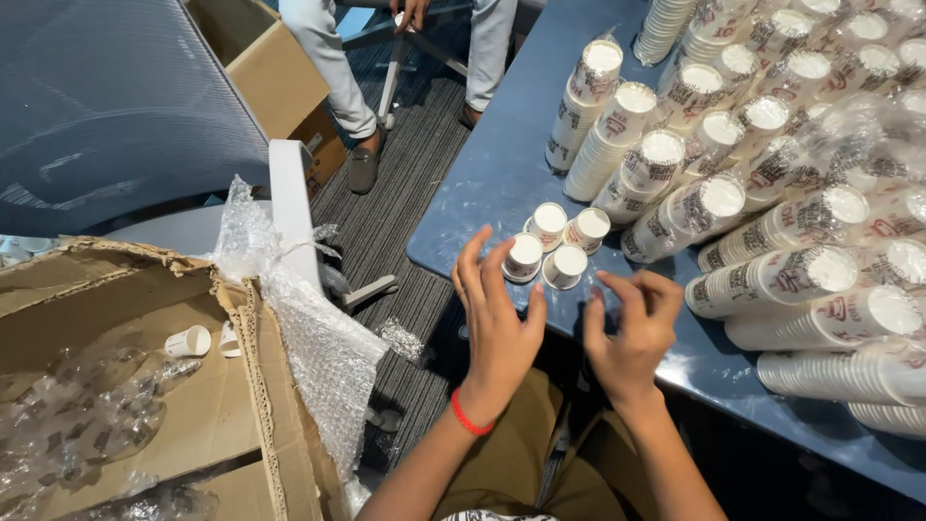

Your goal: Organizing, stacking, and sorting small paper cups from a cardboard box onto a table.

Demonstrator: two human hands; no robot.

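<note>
Several small white paper cups (pixel 557 246) stand upside down in a cluster on the blue table (pixel 497 164), near its front corner. My left hand (pixel 497 323), with a red band at the wrist, hovers just in front of them with fingers spread and nothing in it. My right hand (pixel 632 328) is beside it, fingers curled loosely, empty and slightly blurred. Neither hand touches a cup.
Many sleeves of stacked printed paper cups (pixel 772 174) in clear wrap cover the table's right side. An open cardboard box (pixel 145 386) with bubble wrap (pixel 318 338) and two loose cups stands at left. A grey chair back (pixel 106 106) and a seated person's legs (pixel 338 77) are beyond.
</note>
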